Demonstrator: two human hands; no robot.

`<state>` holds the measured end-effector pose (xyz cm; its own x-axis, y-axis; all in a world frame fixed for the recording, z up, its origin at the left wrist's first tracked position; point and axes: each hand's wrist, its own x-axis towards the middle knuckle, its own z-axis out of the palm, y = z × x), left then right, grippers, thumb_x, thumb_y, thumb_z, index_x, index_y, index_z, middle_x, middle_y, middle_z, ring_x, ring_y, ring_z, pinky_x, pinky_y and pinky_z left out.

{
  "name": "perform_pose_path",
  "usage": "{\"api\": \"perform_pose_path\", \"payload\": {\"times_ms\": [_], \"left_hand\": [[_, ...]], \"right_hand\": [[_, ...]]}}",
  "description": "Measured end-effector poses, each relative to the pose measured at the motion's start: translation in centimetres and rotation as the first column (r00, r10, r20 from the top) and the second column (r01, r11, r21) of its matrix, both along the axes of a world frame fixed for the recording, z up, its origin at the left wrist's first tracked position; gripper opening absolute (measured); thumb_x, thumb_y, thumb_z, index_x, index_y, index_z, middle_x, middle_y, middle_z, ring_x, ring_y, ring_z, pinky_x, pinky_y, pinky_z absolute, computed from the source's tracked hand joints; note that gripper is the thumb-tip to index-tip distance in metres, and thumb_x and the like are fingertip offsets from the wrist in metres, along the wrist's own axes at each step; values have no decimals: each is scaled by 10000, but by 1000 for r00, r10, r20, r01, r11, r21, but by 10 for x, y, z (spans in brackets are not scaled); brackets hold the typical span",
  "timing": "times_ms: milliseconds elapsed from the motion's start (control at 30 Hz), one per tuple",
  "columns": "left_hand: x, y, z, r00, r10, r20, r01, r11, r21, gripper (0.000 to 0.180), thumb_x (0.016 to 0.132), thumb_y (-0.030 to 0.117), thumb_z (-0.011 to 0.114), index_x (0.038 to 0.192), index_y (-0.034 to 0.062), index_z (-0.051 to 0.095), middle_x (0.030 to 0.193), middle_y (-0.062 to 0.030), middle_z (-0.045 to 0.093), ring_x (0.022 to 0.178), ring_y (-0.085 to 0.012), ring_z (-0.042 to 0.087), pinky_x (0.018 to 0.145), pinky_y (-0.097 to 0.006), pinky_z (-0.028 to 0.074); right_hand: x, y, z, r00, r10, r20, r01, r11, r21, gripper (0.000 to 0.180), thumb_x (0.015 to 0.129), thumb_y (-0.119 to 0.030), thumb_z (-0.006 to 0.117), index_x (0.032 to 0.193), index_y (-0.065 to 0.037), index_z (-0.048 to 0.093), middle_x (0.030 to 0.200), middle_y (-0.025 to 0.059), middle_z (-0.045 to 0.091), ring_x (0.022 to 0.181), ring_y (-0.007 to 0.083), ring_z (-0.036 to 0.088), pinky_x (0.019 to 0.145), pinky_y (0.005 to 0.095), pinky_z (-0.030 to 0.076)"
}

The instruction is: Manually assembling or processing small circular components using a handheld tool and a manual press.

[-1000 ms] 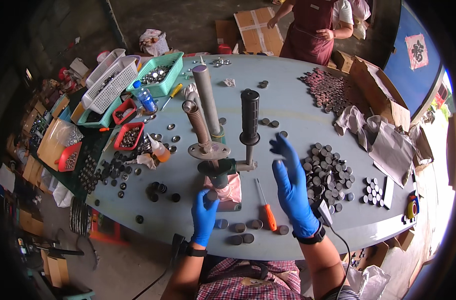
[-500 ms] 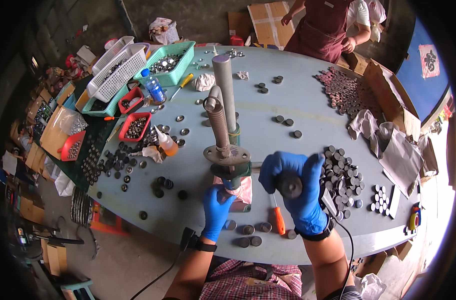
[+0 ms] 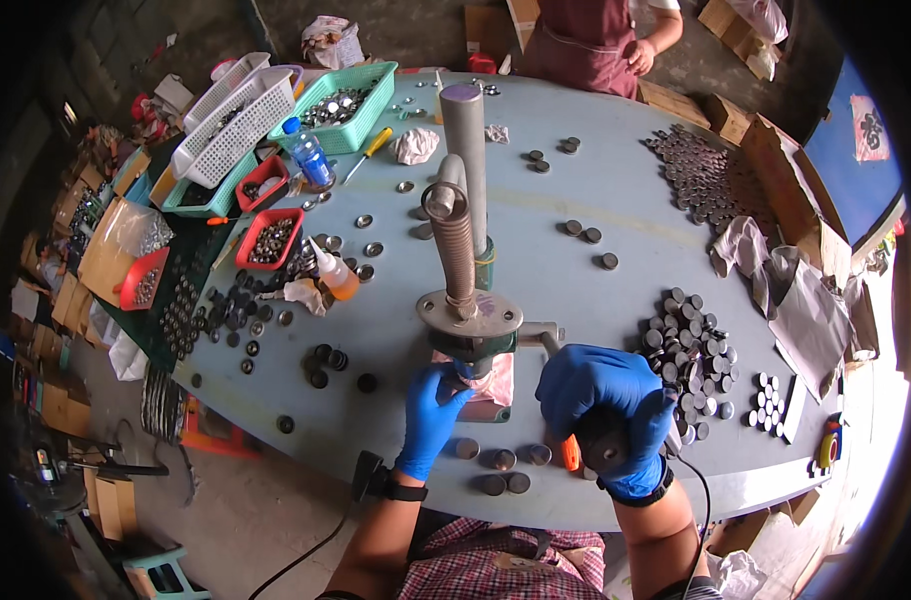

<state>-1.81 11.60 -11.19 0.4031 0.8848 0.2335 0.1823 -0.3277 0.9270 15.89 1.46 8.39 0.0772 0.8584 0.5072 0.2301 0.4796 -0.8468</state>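
My left hand (image 3: 431, 420) sits at the base of the hand press (image 3: 468, 320), whose spring and tall steel column (image 3: 465, 150) block any straight reach forward. My right hand (image 3: 608, 410) grips the press's black lever knob, hemmed on its right by a heap of dark round caps (image 3: 691, 350). A few loose caps (image 3: 504, 472) and an orange-handled screwdriver (image 3: 571, 455) lie between my wrists. Left of the press, the squeeze bottle (image 3: 334, 270) and scattered caps (image 3: 326, 358) crowd the way to the red trays (image 3: 270, 238). Beyond the column, the grey tabletop (image 3: 596, 180) lies mostly open.
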Motion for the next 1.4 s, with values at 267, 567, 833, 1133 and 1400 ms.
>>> {"api": "perform_pose_path", "payload": {"times_ms": [267, 567, 833, 1133, 1400], "left_hand": [[1, 4, 0, 999, 12, -44, -11, 999, 31, 248, 744, -13, 758, 954, 13, 628, 889, -103, 633, 781, -230, 631, 710, -334, 504], [-9, -9, 0, 997, -18, -70, 25, 995, 100, 316, 750, 46, 776, 1021, 9, 618, 856, -113, 614, 713, -225, 589, 671, -338, 492], [-21, -80, 63, 994, 64, -84, -50, 985, 166, 416, 752, 13, 759, 1126, 24, 578, 983, -71, 604, 880, -189, 577, 829, -314, 477], [17, -116, 129, 877, -321, -357, 448, 814, 369, 528, 701, 40, 807, 1180, 63, 587, 1095, -111, 571, 993, -285, 577, 820, -368, 496], [25, -117, 128, 880, -399, -259, 466, 832, 301, 498, 684, 97, 839, 1135, 66, 629, 1029, -86, 589, 939, -253, 601, 811, -355, 501]], "right_hand": [[-3, -13, -23, 967, -18, 253, -40, 974, 222, 718, 995, -582, 144, 691, -110, 593, 691, 32, 607, 636, 242, 600, 623, 350, 494], [28, 53, 10, 877, -144, -459, 70, 982, -175, 629, 1045, -488, 221, 964, -12, 624, 789, 61, 630, 684, 116, 544, 679, 253, 436], [-15, -40, -75, 869, -479, -127, 444, 866, -230, 324, 950, -75, 568, 1263, -3, 529, 1093, 40, 590, 895, 105, 532, 819, 262, 461], [-24, -119, -116, 520, -250, -817, -196, 896, -399, 298, 904, -150, 689, 1159, -16, 609, 1012, 31, 642, 915, 111, 584, 813, 252, 466], [-23, -130, -91, 630, -400, -666, 60, 880, -471, 276, 950, -68, 600, 1216, 5, 584, 1073, 47, 648, 969, 104, 580, 870, 264, 465]]}}
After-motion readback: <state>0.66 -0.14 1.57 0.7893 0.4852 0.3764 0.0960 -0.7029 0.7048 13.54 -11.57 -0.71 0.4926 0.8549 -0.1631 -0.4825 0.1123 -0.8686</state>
